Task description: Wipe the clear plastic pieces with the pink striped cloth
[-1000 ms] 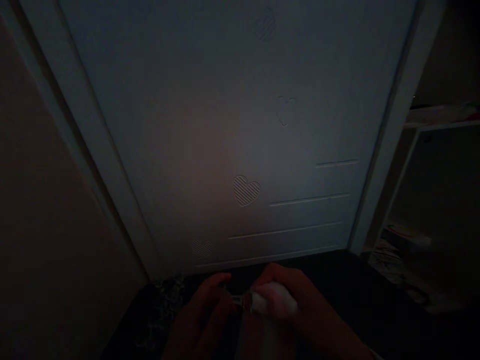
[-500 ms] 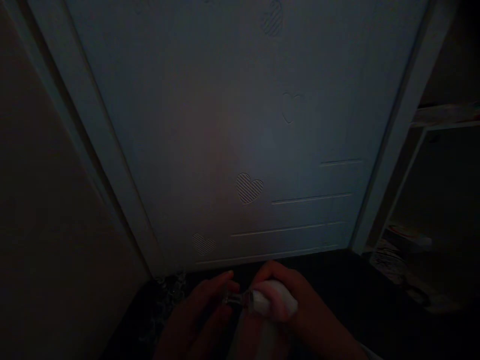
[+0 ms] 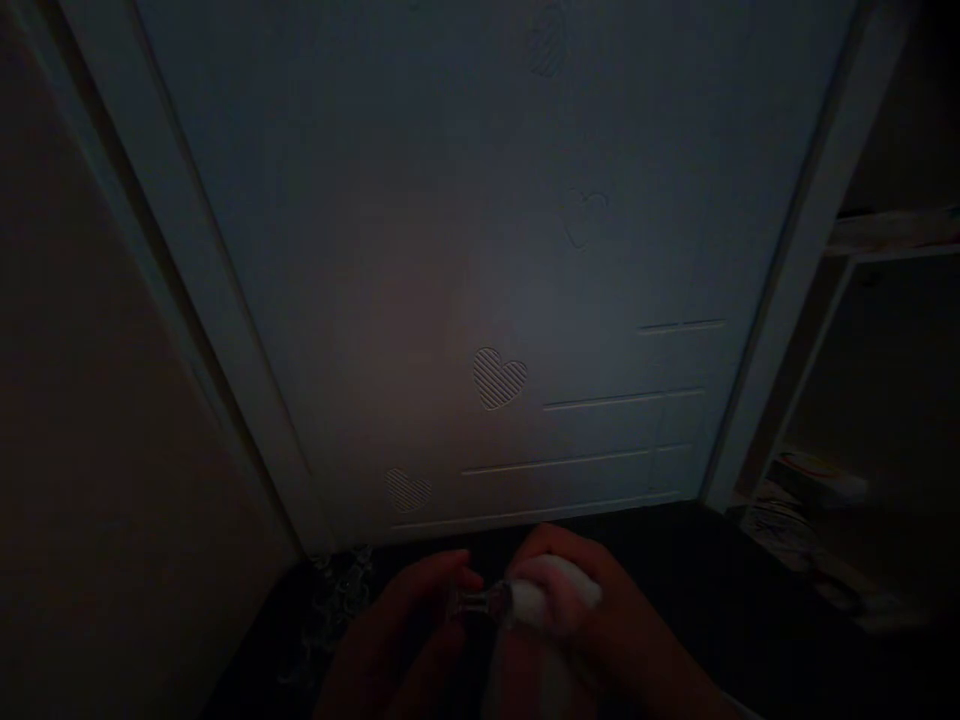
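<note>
The right hand (image 3: 592, 590) is closed around a soft white cloth (image 3: 529, 604). The left hand (image 3: 401, 625) curls its fingers near the other end of a small, clear, shiny stem-shaped piece (image 3: 477, 603); it is too dark to tell if they pinch it. The piece lies between the hands, its long way running side to side, its right end against the cloth, so both hands are close. Past them is a dark floor (image 3: 660, 540), then a pale door with carved hearts (image 3: 375, 300).

Very dim; pale panel (image 3: 405, 270) faintly lit, lower corners nearly black
</note>
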Action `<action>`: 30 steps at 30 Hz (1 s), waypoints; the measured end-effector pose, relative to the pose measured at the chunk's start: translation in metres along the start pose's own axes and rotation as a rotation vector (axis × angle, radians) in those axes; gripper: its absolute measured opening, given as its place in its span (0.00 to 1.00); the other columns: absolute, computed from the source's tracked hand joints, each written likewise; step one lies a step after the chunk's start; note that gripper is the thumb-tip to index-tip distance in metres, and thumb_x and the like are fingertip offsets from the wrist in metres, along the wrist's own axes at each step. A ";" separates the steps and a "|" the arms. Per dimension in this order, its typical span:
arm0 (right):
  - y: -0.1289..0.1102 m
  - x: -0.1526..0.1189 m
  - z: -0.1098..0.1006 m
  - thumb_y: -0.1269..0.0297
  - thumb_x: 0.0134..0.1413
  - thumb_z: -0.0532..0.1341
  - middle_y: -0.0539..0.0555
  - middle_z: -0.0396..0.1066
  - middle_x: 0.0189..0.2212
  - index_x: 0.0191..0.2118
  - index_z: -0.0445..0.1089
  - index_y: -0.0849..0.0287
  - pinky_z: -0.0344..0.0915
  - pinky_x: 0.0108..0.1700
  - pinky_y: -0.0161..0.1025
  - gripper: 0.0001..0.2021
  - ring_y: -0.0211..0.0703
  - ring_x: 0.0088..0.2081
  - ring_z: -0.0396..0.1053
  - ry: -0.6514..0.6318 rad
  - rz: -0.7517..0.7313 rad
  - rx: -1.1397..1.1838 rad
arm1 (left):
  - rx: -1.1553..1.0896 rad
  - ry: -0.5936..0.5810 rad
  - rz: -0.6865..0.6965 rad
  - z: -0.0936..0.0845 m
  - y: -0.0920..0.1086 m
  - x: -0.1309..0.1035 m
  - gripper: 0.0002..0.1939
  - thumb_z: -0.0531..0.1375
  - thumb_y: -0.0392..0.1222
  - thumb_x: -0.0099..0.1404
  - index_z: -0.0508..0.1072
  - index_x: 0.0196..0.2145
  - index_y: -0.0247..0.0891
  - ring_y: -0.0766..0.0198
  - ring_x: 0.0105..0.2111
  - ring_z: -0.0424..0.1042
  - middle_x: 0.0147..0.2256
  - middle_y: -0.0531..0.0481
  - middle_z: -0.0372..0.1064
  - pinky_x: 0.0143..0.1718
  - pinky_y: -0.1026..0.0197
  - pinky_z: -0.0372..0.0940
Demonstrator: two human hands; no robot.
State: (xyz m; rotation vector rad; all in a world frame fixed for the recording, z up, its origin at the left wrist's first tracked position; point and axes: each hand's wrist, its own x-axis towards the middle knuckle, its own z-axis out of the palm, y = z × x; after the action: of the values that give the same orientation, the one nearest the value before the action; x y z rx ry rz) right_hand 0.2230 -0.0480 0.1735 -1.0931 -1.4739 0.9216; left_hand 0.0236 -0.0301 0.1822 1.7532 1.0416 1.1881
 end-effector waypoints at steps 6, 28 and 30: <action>-0.004 -0.006 -0.003 0.50 0.52 0.61 0.53 0.74 0.33 0.39 0.74 0.55 0.67 0.36 0.37 0.15 0.44 0.35 0.70 -0.061 -0.013 0.128 | -0.177 0.030 -0.104 0.005 0.002 0.003 0.15 0.65 0.53 0.55 0.77 0.37 0.44 0.58 0.35 0.77 0.32 0.52 0.79 0.37 0.64 0.71; -0.002 0.001 -0.003 0.63 0.46 0.66 0.51 0.75 0.26 0.29 0.74 0.58 0.65 0.29 0.33 0.05 0.41 0.28 0.70 0.003 -0.084 -0.069 | -0.166 -0.040 -0.155 -0.003 -0.001 0.003 0.14 0.64 0.55 0.56 0.76 0.37 0.46 0.65 0.28 0.73 0.27 0.57 0.73 0.30 0.70 0.67; -0.002 0.001 -0.002 0.64 0.44 0.66 0.50 0.74 0.25 0.28 0.73 0.58 0.64 0.27 0.32 0.05 0.40 0.27 0.69 0.020 -0.058 -0.074 | -0.156 -0.048 -0.159 -0.002 0.000 0.002 0.15 0.64 0.56 0.56 0.76 0.36 0.46 0.65 0.28 0.72 0.27 0.56 0.72 0.31 0.69 0.66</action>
State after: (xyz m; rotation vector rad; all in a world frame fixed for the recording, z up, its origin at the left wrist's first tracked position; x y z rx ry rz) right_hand 0.2243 -0.0479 0.1762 -1.1041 -1.5260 0.8188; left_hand 0.0223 -0.0277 0.1834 1.5418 1.0116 1.0923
